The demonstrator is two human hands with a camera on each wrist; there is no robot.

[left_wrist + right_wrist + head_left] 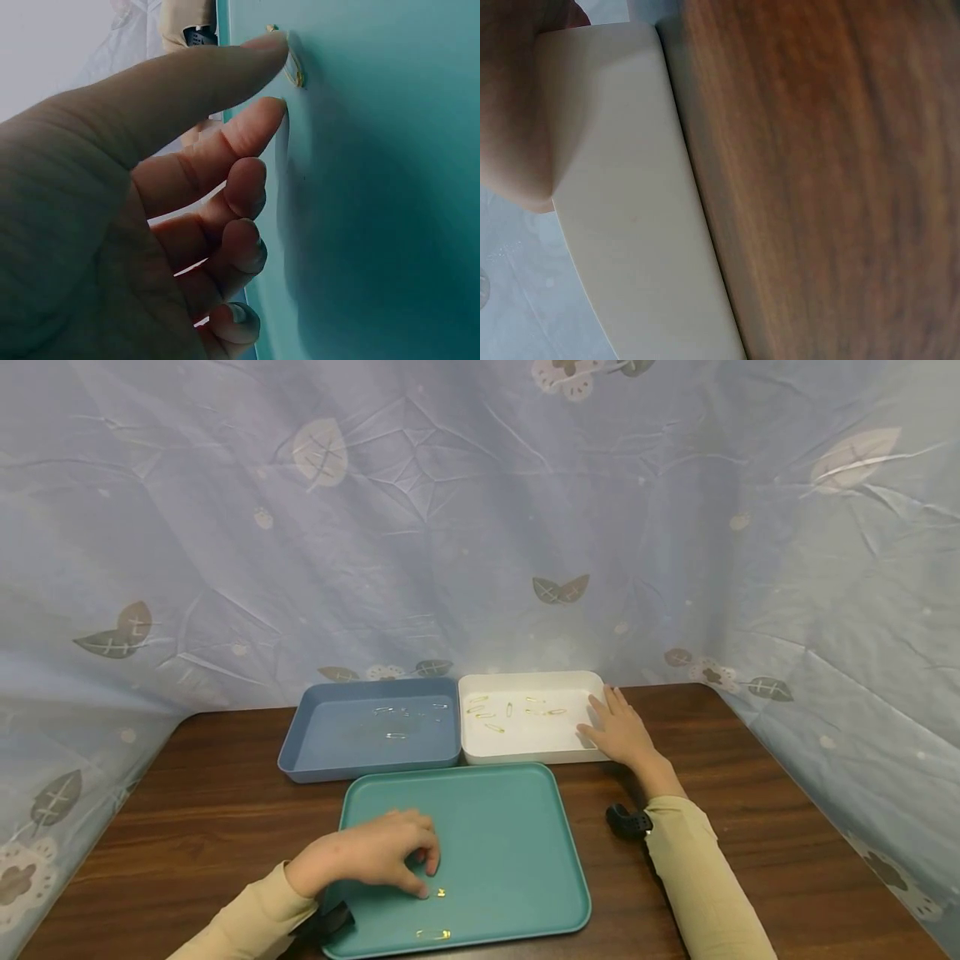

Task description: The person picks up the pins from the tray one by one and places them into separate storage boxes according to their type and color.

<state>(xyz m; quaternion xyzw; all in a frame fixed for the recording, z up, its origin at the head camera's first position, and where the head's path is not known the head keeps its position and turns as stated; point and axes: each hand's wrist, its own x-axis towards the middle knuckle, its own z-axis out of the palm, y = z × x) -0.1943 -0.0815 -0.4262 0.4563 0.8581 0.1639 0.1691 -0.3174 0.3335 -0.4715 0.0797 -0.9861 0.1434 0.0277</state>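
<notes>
Head view: left hand (367, 856) pinches a gold safety pin (440, 892) on the teal tray (525, 827) (a second lies nearby); right hand (618, 731), fingers flat, steadies the white tray (525, 752).

No readable text or labels anywhere.

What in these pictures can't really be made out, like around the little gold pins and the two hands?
- Head view: whether the left hand grips the gold pin on the teal tray or only touches it; its fingers cover the spot.
- Left wrist view: the same pin is blurred and half hidden by fingertips.
- Head view: pins in the blue tray are too small to count.
- Right wrist view: the right hand is cut off by the edge; only the white tray wall shows.
</notes>
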